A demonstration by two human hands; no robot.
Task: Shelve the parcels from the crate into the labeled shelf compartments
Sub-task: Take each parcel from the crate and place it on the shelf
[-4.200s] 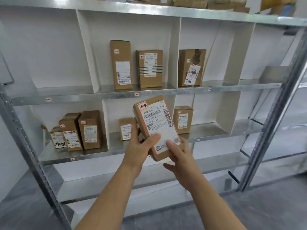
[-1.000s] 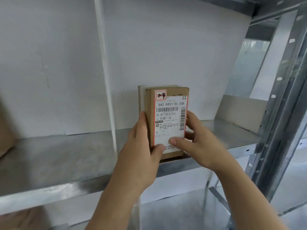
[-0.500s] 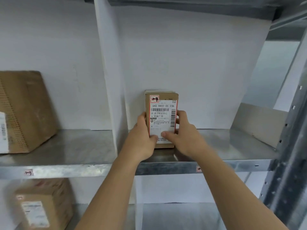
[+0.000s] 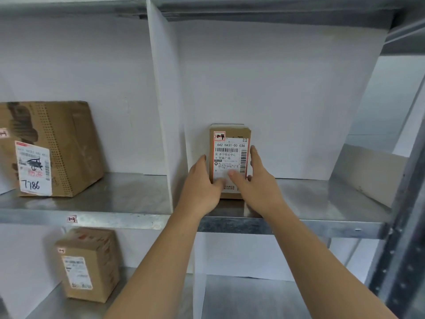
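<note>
Fingers (image 4: pixel 253 155) of both hands laid along the two narrow sides of the parcel (image 4: pixel 230 146), thumbs pressed on its printed label; so clasped from both sides, by the left hand (image 4: pixel 202 188) and the right hand (image 4: pixel 258 189).

Some seconds ago held tilted in free air before the rack. One second ago only at the front lip of the shelf (image 4: pixel 322 199). Now pushed deep inside, upright, label to the front, close to or against the white back wall, base apparently down on the metal.

Standing in the right compartment, near the white divider (image 4: pixel 161 111) but apart from it. Marked at its top corner with a small red tag (image 4: pixel 219 136), seemingly "1-4"; matching tag on the shelf edge not visible, possibly hidden behind the arms. In the neighbouring compartment, a bigger carton (image 4: pixel 57 146).

As a judgement: placing of this parcel almost done. Left to do: only the letting go, then back to the crate, not in view. Small risk at release: tall narrow box tipping forward.
</note>
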